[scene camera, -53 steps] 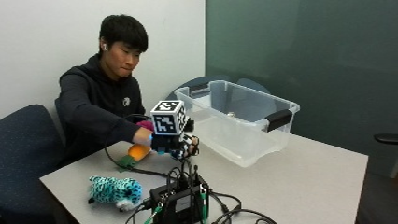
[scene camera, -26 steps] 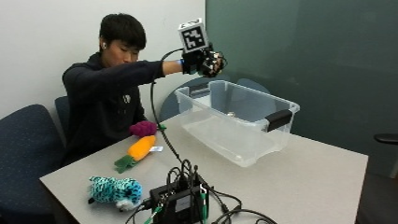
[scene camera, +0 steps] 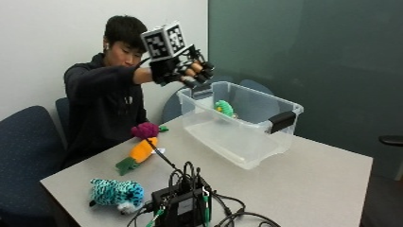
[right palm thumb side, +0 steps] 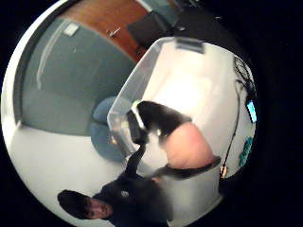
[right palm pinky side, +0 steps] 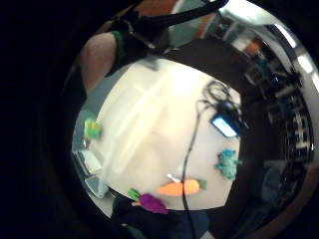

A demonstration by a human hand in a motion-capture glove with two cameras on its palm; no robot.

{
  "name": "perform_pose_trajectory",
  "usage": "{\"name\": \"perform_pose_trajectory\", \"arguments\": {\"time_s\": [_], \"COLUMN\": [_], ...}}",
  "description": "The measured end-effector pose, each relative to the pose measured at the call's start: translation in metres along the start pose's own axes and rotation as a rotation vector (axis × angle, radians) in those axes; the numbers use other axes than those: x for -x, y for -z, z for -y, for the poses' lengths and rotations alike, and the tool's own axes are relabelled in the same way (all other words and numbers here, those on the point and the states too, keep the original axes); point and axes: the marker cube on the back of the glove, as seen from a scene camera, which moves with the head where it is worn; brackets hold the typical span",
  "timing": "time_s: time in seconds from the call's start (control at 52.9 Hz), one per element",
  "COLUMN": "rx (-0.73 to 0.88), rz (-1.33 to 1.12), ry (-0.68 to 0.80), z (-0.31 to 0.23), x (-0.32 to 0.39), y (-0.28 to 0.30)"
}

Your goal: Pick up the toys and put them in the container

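My gloved right hand (scene camera: 182, 71) is raised above the near-left end of the clear plastic container (scene camera: 252, 142), with its fingers spread and nothing in them. A small green toy (scene camera: 223, 108) is inside the container walls below the hand; whether it rests on the bottom is unclear. The little finger side palm view shows the green toy (right palm pinky side: 92, 128) too. On the table lie a purple plush (scene camera: 146, 130), an orange carrot toy (scene camera: 140, 152) and a teal plush animal (scene camera: 116, 193). The thumb side palm view looks down on the container's rim (right palm thumb side: 142, 71).
A black box with a tangle of cables (scene camera: 182, 203) sits at the table's front edge, and one cable runs up to the hand. Blue chairs stand at the left (scene camera: 25, 151) and behind the container. The container has a black handle (scene camera: 283, 120).
The hand rose from the toys on the table to above the container. It has opened, and the green toy now shows inside the container.
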Motion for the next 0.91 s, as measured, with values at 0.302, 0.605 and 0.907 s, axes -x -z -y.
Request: {"name": "perform_pose_trajectory", "arguments": {"time_s": [0.302, 0.605, 0.907], "rx": [0.149, 0.109, -0.056], "rz": [-0.24, -0.257, -0.277], "ry": [-0.42, -0.662, -0.385], "z": [-0.102, -0.146, -0.125], "x": [-0.256, -0.312, -0.286], "y": [-0.05, -0.142, -0.119]}}
